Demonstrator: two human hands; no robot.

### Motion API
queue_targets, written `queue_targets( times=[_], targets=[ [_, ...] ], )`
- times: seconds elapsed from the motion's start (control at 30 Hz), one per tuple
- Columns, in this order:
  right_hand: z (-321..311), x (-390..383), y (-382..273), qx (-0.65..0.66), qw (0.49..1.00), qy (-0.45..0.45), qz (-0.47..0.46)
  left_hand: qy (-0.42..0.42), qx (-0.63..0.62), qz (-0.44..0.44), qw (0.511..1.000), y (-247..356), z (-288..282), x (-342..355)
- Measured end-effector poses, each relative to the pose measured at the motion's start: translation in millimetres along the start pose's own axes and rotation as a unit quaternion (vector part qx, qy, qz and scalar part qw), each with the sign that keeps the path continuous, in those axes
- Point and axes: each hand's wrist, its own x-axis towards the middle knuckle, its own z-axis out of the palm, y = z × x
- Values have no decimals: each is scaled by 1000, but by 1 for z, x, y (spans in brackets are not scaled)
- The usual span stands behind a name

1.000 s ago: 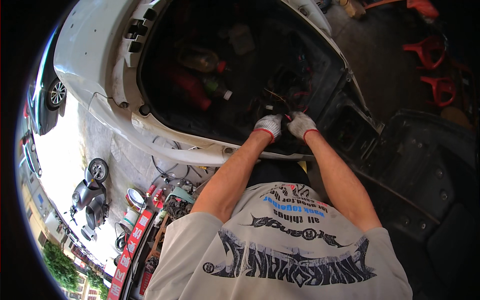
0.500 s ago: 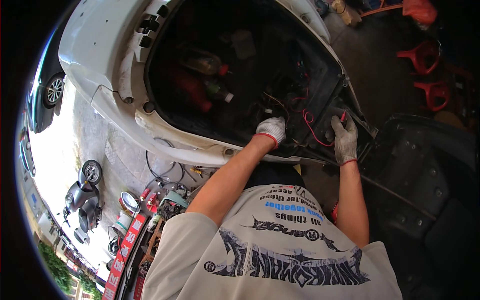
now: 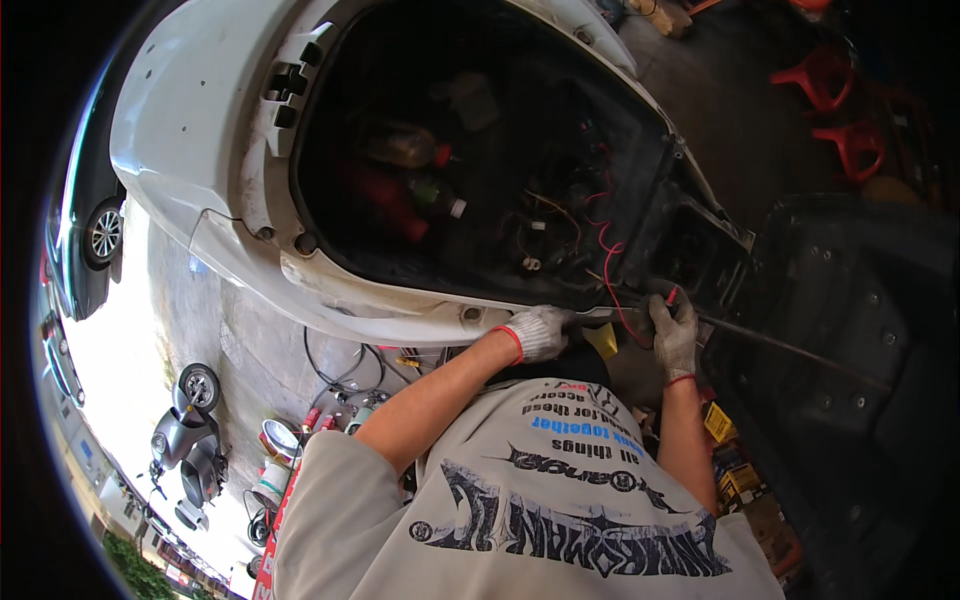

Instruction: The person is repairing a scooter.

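An open under-seat compartment in a white scooter body holds plastic bottles and loose wiring. My left hand, in a knitted glove with a red cuff, grips the compartment's near outer edge, fingertips partly hidden. My gloved right hand pinches a red probe on a coiled red lead that runs from inside the compartment, beside its near right corner.
A dark panel lies open on the right, beside red plastic pieces. Down left are cables, cluttered parts, a parked grey scooter and a car. Yellow boxes lie low right.
Both hands have moved down out of the compartment toward me: the left onto the near edge, the right first rightward, then down with the red probe, stretching its lead. The view has shifted slightly.
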Motion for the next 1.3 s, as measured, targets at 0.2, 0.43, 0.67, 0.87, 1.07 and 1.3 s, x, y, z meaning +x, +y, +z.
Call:
queue_targets(
  times=[0.2,0.43,0.67,0.87,1.07,1.3],
  targets=[
    [-3,-7,32,-11,1000,2,-13,26,17,-34,999,-9,-2,-21],
    [-8,0,60,-75,991,-83,-79,215,-47,-32,975,-4,16,-50],
    [-9,-4,62,-35,990,-128,-50,368,-122,-92,917,-6,59,-81],
    [3,25,46,-25,994,-97,-48,439,-110,-153,879,-57,120,-103],
    [39,59,-2,55,996,-57,-47,489,-258,-240,798,-112,175,-134],
    [72,171,2,-163,979,-4,-126,481,-305,-357,740,-209,248,-187]
  ],
)
